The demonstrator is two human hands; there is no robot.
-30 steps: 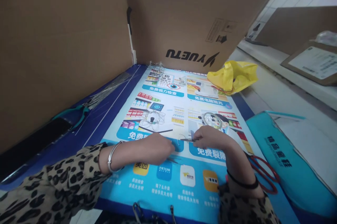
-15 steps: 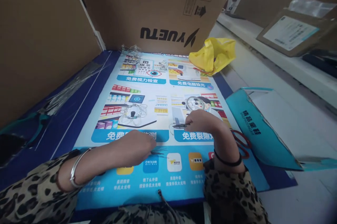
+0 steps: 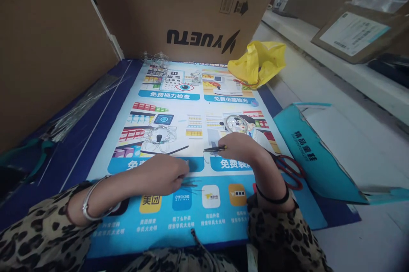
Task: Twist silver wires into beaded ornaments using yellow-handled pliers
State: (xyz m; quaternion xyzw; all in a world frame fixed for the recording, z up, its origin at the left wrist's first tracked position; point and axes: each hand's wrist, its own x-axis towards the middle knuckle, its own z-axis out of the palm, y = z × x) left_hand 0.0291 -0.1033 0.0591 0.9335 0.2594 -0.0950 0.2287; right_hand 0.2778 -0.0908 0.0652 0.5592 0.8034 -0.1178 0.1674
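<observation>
My left hand [image 3: 162, 174] is closed low over the blue lower band of the printed mat [image 3: 191, 229]. Several thin dark wires [image 3: 191, 184] stick out from its fingers to the right. Further up and to the right, my right hand [image 3: 239, 148] grips a dark, narrow-tipped tool [image 3: 214, 149] that points left. A thin curved wire [image 3: 205, 158] shows at the tool's tip. Scissors with red handles [image 3: 291, 173] lie beside my right wrist, partly hidden by it. Beyond my left hand lies a wire piece [image 3: 159, 138] with several loops. A round coil of wire [image 3: 235, 124] lies just above my right hand.
More looped wire pieces [image 3: 156, 63] lie at the mat's far edge. Back right is a yellow bag [image 3: 258, 63]; a teal box [image 3: 309, 148] stands at the right. Straight wires [image 3: 76, 110] and teal-handled pliers [image 3: 41, 153] are at the left. Cardboard [image 3: 191, 4] walls the back.
My right hand and its tool have shifted slightly left and up. My left hand stays almost in place, still closed on the wires. The whole view has tilted a little.
</observation>
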